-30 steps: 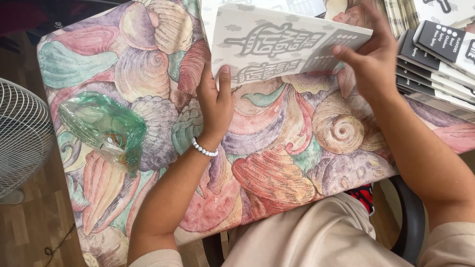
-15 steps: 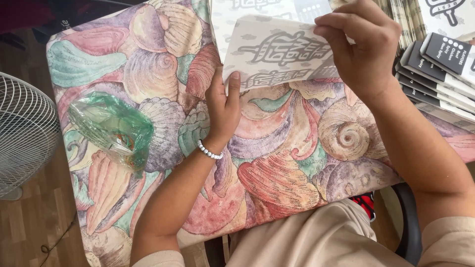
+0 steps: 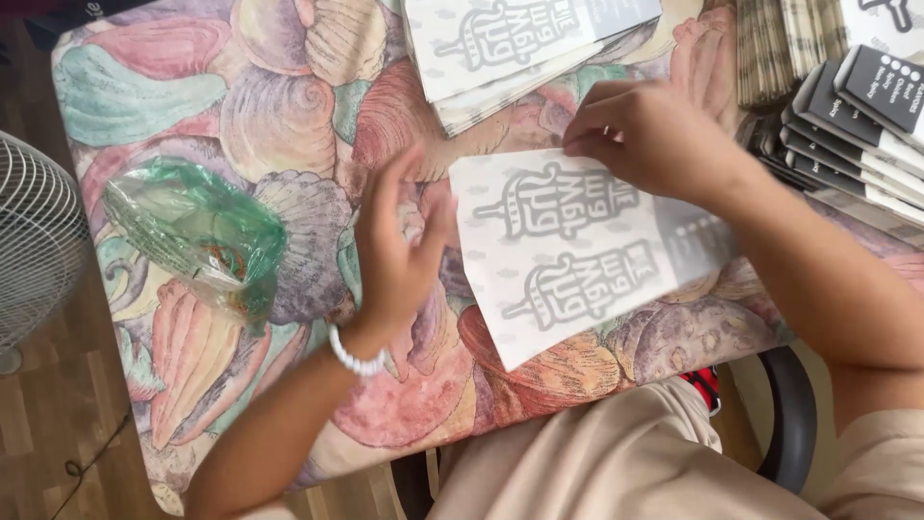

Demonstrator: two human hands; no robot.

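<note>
The right hand (image 3: 647,135) presses curled fingers on the flat white printed paper sheet (image 3: 577,246); the left hand (image 3: 399,252) hovers beside it, open, empty.

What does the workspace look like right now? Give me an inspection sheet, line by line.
Surface: table under a cloth printed with seashells.
Job's things: flat white printed paper sheet lying on the cloth; right hand presses its top edge.
Clutter: green plastic bag at left; stack of similar sheets at top; dark-edged booklets at right.
Hands: left hand open, lifted beside the sheet, bead bracelet on the wrist.
Cables: thin dark cord on the floor.
Surroundings: white fan at left, wooden floor, chair edge.
</note>
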